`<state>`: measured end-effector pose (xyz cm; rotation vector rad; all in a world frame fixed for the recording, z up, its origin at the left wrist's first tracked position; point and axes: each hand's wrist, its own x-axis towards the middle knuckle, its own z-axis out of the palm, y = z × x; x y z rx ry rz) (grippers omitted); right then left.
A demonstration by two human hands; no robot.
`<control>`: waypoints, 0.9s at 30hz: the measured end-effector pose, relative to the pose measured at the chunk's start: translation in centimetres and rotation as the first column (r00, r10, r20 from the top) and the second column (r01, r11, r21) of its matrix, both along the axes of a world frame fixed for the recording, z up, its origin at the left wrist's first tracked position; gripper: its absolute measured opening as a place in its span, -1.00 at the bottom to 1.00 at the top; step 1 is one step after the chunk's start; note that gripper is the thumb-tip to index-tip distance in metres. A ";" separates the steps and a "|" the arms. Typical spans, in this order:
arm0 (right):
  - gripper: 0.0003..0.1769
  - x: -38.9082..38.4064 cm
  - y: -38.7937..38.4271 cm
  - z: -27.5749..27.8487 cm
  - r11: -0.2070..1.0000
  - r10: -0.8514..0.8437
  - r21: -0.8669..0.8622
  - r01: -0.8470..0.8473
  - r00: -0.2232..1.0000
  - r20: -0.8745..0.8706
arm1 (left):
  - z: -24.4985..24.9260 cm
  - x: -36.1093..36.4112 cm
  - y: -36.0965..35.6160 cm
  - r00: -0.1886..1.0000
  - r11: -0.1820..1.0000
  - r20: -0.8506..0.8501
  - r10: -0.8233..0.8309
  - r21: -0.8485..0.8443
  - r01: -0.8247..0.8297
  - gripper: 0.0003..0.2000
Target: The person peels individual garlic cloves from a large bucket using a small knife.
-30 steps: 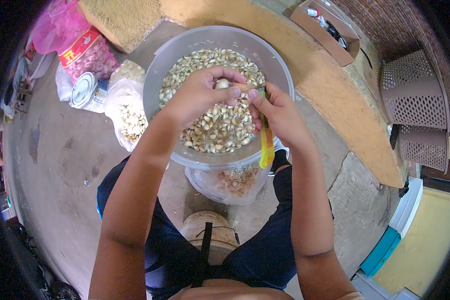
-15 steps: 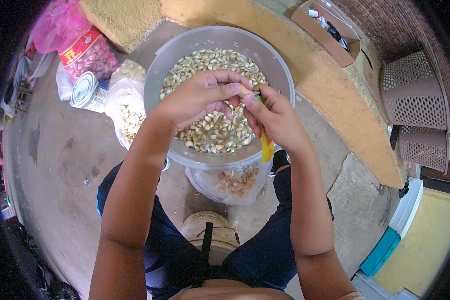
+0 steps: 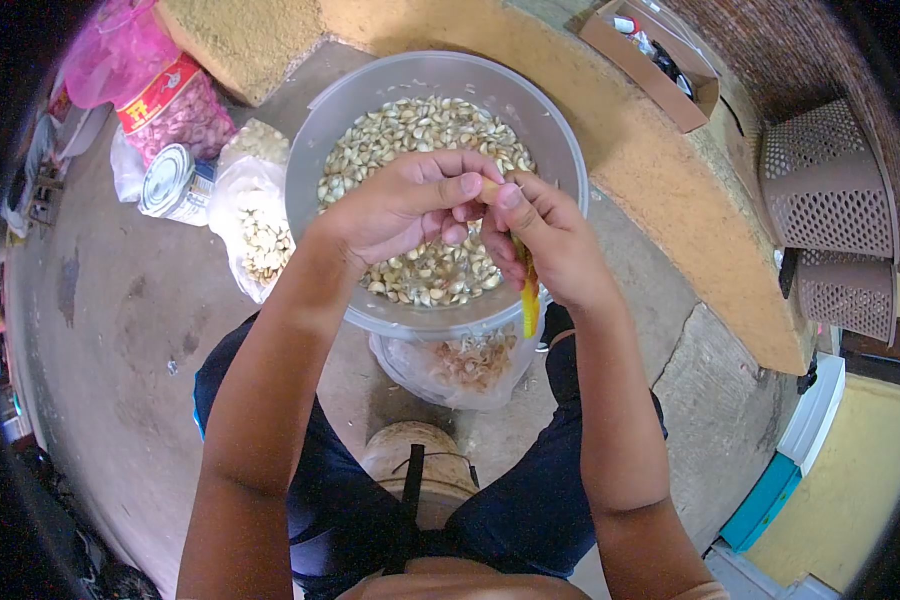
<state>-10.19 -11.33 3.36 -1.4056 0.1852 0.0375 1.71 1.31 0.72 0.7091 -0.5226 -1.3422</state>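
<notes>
Over the large grey tub [image 3: 555,130], my left hand [image 3: 405,205] pinches a garlic clove [image 3: 489,191] between thumb and fingers. My right hand [image 3: 550,235] is closed round a small knife with a yellow handle [image 3: 530,310], which hangs down below the palm; its blade is hidden by the fingers. The right thumb presses at the clove's near end, so both hands meet there. Beneath them, many garlic cloves [image 3: 440,125] lie in water in the tub.
A clear bag of peelings [image 3: 470,365] lies below the tub. To the left are a white bag of peeled cloves [image 3: 265,240], a tin can [image 3: 175,185] and a pink mesh sack [image 3: 185,115]. A bucket [image 3: 435,450] stands between my legs; perforated crates [image 3: 830,190] are at right.
My right thumb has come up against the clove, and the right hand has turned, so the knife handle shows narrower and hangs steeper. The left hand has shifted slightly down.
</notes>
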 end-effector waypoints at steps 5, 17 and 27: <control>-0.64 0.0 0.0 -0.4 0.999 -0.038 0.033 0.038 0.999 0.003 | 0.0 -0.3 -0.2 1.000 0.999 0.002 0.030 0.016 -0.030 -0.76; -0.67 -0.1 0.3 -0.7 0.993 -0.113 0.047 0.113 0.994 0.003 | 0.0 -0.2 -0.2 0.995 0.994 0.087 0.046 0.091 -0.054 -0.72; -0.68 -0.2 0.0 -0.7 0.984 -0.162 0.076 0.159 0.986 0.028 | 0.5 -1.1 -0.8 0.975 0.971 0.133 0.175 0.138 -0.194 -0.74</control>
